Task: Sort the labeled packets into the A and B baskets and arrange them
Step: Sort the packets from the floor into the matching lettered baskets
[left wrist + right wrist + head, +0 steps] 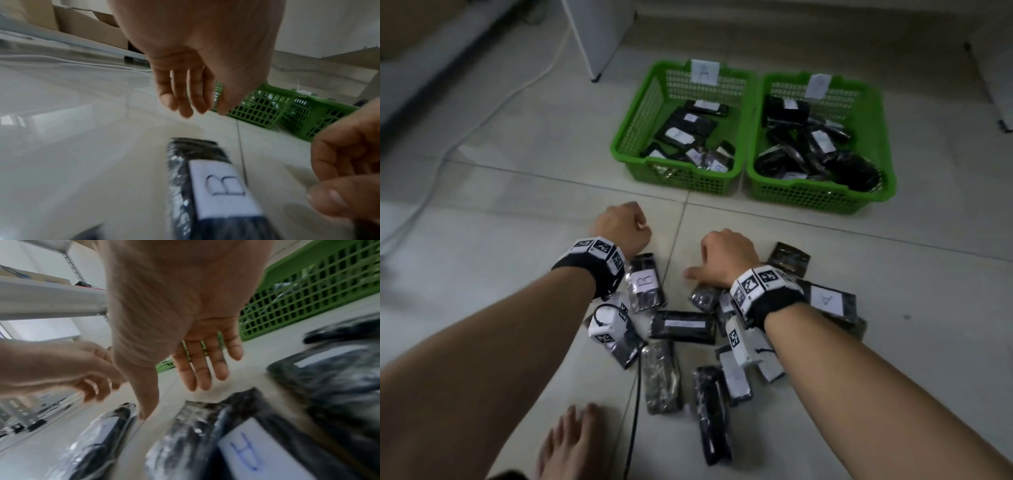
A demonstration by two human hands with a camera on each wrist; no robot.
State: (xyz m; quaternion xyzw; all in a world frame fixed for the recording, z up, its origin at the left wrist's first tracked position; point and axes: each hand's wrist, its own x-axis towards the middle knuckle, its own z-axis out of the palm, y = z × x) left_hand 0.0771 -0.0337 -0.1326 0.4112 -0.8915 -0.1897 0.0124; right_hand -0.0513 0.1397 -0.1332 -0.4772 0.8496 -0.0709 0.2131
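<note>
Two green baskets stand side by side on the tiled floor, basket A [688, 181] on the left and basket B [808, 198] on the right, each holding several black packets. Several more black packets lie loose near me. My left hand [623, 226] hangs above the floor with loosely curled fingers [185, 104] and holds nothing. Just behind it lies a packet labelled B [646, 282] [216, 186]. My right hand [726, 257] hovers over the pile with straight fingers [201, 369], thumb pointing down. Packets labelled A lie by my right wrist [828, 301] [257, 451].
A white cable [482, 120] runs across the floor at the left, past a white furniture leg [594, 51]. My bare foot [571, 442] and a black cord [635, 411] are at the bottom. Cardboard boxes [82, 22] and a metal shelf [51, 298] stand further off.
</note>
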